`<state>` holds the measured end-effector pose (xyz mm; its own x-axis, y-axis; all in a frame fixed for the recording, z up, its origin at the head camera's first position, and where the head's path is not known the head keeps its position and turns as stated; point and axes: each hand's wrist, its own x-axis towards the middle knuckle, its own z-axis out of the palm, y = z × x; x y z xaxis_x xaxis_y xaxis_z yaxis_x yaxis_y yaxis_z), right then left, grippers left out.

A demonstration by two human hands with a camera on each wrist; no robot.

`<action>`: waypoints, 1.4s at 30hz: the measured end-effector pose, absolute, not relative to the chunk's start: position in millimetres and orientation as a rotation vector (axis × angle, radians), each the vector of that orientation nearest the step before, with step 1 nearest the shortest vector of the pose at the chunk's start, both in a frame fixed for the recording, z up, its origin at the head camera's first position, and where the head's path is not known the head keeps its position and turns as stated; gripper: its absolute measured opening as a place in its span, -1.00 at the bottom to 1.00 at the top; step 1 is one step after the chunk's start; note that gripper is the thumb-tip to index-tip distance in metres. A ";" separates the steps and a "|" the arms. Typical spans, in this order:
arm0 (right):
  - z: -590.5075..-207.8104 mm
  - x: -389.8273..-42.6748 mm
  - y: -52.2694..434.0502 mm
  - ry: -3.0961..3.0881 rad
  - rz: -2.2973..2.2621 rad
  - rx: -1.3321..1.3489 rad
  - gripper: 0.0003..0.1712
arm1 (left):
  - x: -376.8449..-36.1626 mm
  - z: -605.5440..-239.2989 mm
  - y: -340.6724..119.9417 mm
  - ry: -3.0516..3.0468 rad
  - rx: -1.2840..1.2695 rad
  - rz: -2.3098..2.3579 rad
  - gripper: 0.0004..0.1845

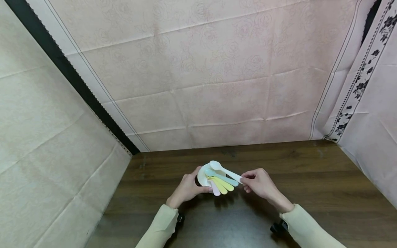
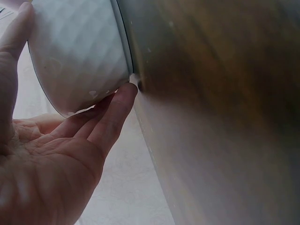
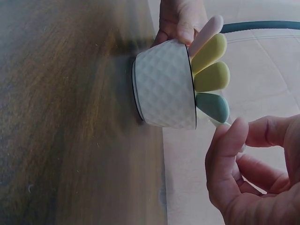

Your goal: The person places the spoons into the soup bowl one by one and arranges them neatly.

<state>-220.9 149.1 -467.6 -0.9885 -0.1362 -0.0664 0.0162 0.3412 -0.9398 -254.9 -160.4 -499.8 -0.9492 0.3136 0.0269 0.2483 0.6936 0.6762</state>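
Two hands are working at a dark wooden table point(image 1: 310, 179) — the left hand point(image 1: 186, 188) is cupping a white bowl point(image 1: 203, 176) standing on it, fingers curled round its wall. Four coloured spoons point(image 1: 221, 184) are fanning over the rim. The right hand point(image 1: 260, 182) is pinching a white spoon point(image 1: 224, 170) by its handle.

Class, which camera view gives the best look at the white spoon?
The head view: the white spoon shows whole, bowl end over the white bowl, handle pinched by the right hand. In the right wrist view it is almost wholly hidden; the left wrist view shows none of it.
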 end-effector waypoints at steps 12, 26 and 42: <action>-468.6 -227.4 146.7 2.437 -1.730 -0.128 -0.81 | -255.9 -500.5 -161.0 2.806 0.510 1.100 0.16; -473.5 -235.7 143.4 2.404 -1.752 -0.164 -0.79 | -253.5 -499.4 -159.2 2.815 0.431 1.102 0.14; -473.2 -236.6 140.4 2.392 -1.718 -0.113 -0.76 | -254.1 -500.5 -159.8 2.817 0.459 1.107 0.10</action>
